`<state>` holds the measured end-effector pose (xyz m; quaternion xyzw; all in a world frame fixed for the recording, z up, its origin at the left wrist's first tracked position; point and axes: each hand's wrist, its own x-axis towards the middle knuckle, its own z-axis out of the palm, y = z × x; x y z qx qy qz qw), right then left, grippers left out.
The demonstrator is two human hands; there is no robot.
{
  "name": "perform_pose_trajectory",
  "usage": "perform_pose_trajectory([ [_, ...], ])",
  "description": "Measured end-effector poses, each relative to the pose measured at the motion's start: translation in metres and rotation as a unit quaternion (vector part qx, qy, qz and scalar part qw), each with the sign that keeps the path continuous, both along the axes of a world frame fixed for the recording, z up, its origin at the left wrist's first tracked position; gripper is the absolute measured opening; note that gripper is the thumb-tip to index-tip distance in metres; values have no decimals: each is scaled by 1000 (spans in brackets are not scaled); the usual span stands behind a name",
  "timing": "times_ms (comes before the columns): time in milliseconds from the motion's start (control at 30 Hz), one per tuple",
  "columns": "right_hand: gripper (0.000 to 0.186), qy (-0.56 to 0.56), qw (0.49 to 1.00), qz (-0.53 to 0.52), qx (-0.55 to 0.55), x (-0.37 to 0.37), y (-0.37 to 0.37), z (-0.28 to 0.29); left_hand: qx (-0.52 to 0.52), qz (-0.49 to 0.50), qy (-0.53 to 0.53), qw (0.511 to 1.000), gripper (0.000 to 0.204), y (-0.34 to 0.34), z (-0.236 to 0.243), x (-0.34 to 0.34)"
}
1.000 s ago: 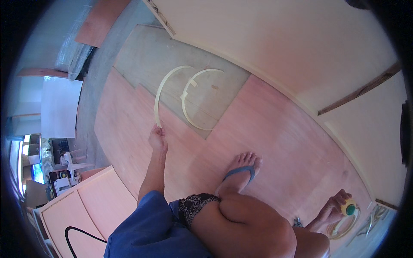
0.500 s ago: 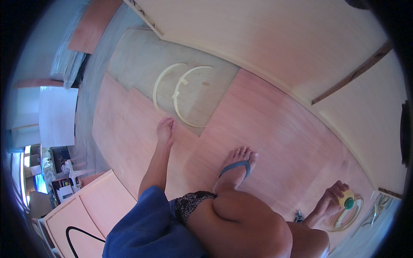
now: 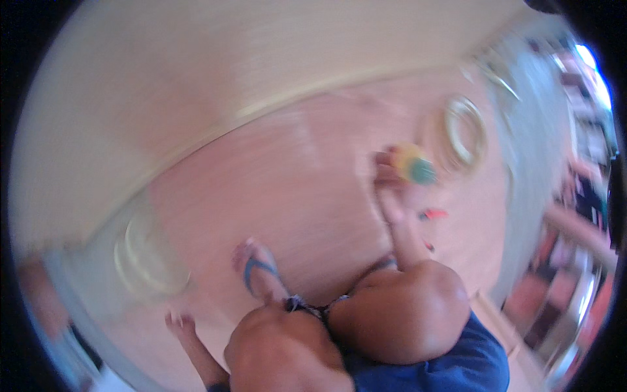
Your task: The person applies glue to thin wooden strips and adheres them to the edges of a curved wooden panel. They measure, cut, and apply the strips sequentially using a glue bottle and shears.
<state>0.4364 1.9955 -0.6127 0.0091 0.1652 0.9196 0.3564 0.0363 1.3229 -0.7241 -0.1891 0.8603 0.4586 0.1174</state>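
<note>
The picture is smeared by motion. My right hand (image 3: 388, 175) is wrapped round a small yellow bottle with a green cap (image 3: 413, 164), held out over the pinkish plywood sheet beyond my right knee. Just past it lies a coil of pale strip (image 3: 480, 136). My left hand (image 3: 181, 324) is low at the left, empty, its blurred fingers apart. Farther out from it, two curved pale strips (image 3: 126, 264) lie on a greyish area of the floor.
A large pale panel (image 3: 215, 72) stands along the far side. A red-handled tool (image 3: 434, 214) lies on the plywood (image 3: 287, 176) near my right forearm. My sandalled foot (image 3: 261, 268) rests on the plywood. Blurred clutter (image 3: 578, 189) fills the right edge.
My view has swung to the right, so the curved strips now appear at the lower left. The bottle stays in my right hand, and my left hand's fingers have spread.
</note>
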Motion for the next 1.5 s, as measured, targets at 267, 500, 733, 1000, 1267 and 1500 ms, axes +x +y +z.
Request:
perform_pose_trajectory([
  [267, 65, 27, 989, 14, -145, 64, -32, -74, 11, -346, 124, 930, 35, 316, 68, 76],
  [500, 81, 108, 985, -9, -133, 82, -16, -147, -68, -828, 268, 488, 75, 592, 55, 204],
  [733, 82, -182, 958, 1, -220, 114, -13, -111, -281, -840, 158, 436, 144, 634, 41, 227],
  [1000, 41, -854, 434, -67, 278, 208, 7, -70, -252, -860, 184, 404, 120, 612, 33, 191],
  [1267, 21, -849, -9, -38, 527, 219, 67, -97, -103, -924, 255, 264, 70, 548, 30, 146],
  [1500, 17, -820, 132, -200, 520, 217, 86, 20, -88, -759, 380, 520, 43, 606, 103, 154],
])
